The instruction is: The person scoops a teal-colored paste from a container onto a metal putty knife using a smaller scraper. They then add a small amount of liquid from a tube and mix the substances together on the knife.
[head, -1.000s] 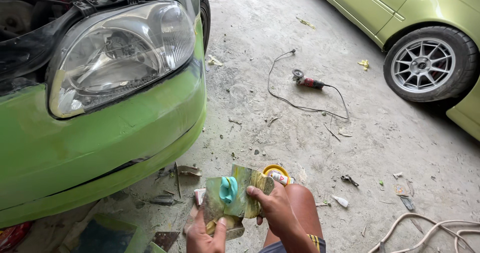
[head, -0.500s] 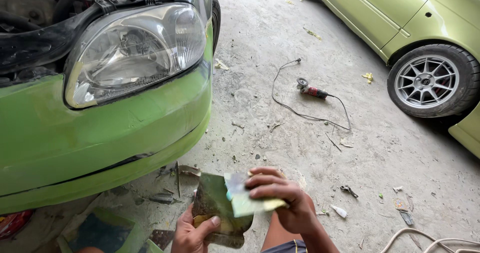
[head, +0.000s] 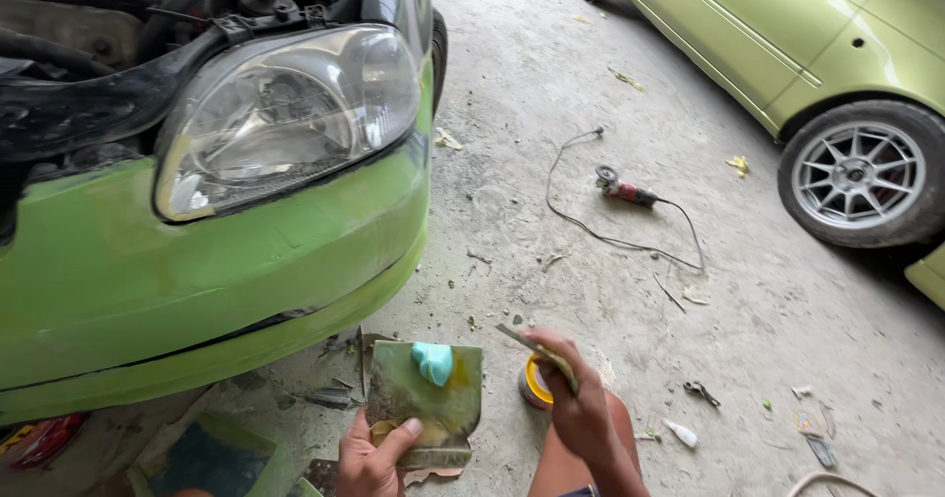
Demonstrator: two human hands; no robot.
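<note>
A: What are the hands holding right now?

B: The left hand (head: 372,458) is pinching the lower edge of a flat mixing board (head: 425,399), thumb on top, fingers closed underneath. A turquoise blob of filler (head: 433,361) is sitting near the board's far edge, well up from the thumb. The right hand (head: 576,410) is closed around a thin spreader blade (head: 536,347), with the blade sticking out past the knuckles toward the board.

A: How is this best handled?

B: I'd say by keeping the board level so the blob isn't sliding, and bringing the blade in flat and low.

A: What is lying close by?

B: Just behind the right hand, a small yellow-rimmed tin (head: 535,384) is standing on the concrete floor (head: 551,93). Above the board, the green bumper (head: 226,271) is overhanging, near but not touching. Out to the right, an angle grinder (head: 620,188) and its cord are lying well apart.
</note>
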